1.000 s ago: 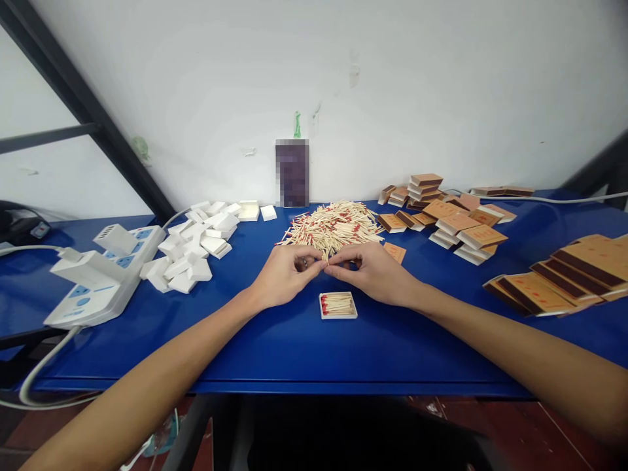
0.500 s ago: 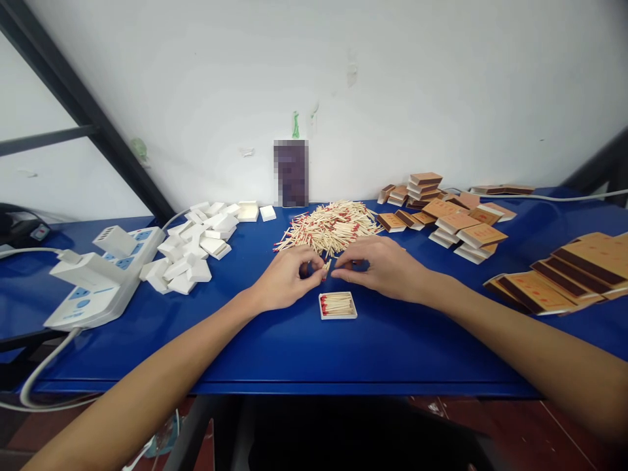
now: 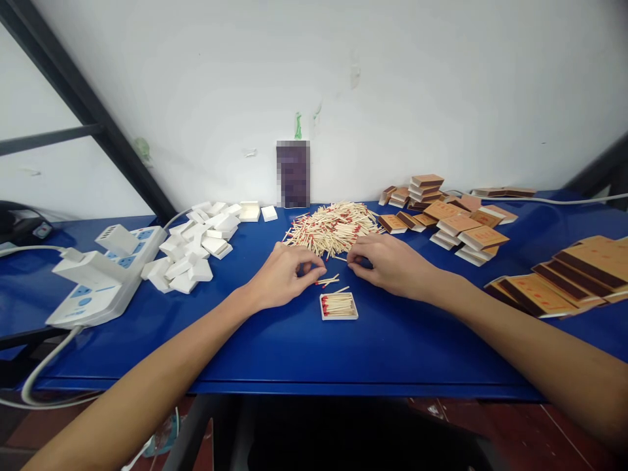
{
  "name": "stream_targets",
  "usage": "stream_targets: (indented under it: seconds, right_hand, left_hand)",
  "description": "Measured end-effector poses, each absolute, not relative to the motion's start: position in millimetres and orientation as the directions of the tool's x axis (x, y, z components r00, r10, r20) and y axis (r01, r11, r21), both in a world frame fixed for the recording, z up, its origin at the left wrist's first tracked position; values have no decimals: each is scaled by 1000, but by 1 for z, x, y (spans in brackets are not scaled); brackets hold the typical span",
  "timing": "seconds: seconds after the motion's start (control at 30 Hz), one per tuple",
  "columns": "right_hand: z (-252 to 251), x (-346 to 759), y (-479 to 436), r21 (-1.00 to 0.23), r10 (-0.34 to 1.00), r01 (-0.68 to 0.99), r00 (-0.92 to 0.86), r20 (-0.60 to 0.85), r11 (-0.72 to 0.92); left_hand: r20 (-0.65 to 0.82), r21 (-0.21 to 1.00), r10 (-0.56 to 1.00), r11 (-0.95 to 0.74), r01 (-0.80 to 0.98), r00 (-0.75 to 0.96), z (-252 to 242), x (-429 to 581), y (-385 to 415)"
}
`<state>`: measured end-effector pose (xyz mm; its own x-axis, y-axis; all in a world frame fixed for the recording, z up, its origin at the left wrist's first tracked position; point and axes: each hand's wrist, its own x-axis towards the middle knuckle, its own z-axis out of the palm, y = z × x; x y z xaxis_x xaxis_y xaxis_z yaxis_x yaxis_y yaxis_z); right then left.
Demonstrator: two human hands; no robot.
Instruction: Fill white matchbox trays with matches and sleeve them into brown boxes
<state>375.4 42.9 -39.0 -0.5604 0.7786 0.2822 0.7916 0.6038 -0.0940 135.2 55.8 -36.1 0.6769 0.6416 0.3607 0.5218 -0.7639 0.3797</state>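
Note:
A pile of red-tipped matches [image 3: 331, 226] lies at the back middle of the blue table [image 3: 294, 353]. In front of it sits a small white tray [image 3: 338, 305] filled with matches. My left hand [image 3: 282, 276] rests just left of the tray with fingers curled in a pinch; a few loose matches [image 3: 328, 282] lie at its fingertips. My right hand [image 3: 387, 263] is at the pile's near edge, its fingers curled down onto matches there.
A heap of white inner trays [image 3: 199, 245] lies to the left, beside white power strips [image 3: 101, 271] with cables. Brown matchbox sleeves [image 3: 454, 219] are piled at the right back, and flat brown sleeves [image 3: 564, 278] lie at the far right.
My hands were pinched together above the tray, then drew apart. A few matches now lie loose on the table above the tray. My right hand has moved back to the pile's edge.

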Motion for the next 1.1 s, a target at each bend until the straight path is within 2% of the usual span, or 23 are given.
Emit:
stream_targets:
  seconds: [0.13, 0.33, 0.5, 0.7, 0.83, 1.0, 1.1]
  right_hand:
    - [-40, 377, 43, -71, 820, 850, -478, 315, 522]
    - [-38, 374, 41, -89, 771, 783, -576, 272, 616]
    - [-38, 367, 38, -164, 733, 727, -601, 320, 667]
    - [-39, 367, 38, -311, 744, 687, -523, 416, 657]
    - [-40, 366, 36, -282, 713, 676, -525, 465, 681]
    - [-38, 364, 33, -362, 767, 685, -485, 420, 632]
    - [-38, 363, 33, -380, 767, 671, -500, 403, 637]
  left_hand:
    - [385, 399, 655, -753, 523, 650, -34, 132, 56]
    - [334, 406, 664, -742, 534, 669, -34, 129, 56]
    - [285, 290, 568, -819, 495, 772, -32, 126, 56]
    - [297, 195, 578, -816, 544, 760, -27, 124, 58]
    - [253, 249, 584, -809, 532, 771, -25, 123, 58]
    - [201, 304, 579, -804, 512, 790, -25, 121, 57]
    - [195, 294, 541, -828, 478, 818, -27, 122, 56]
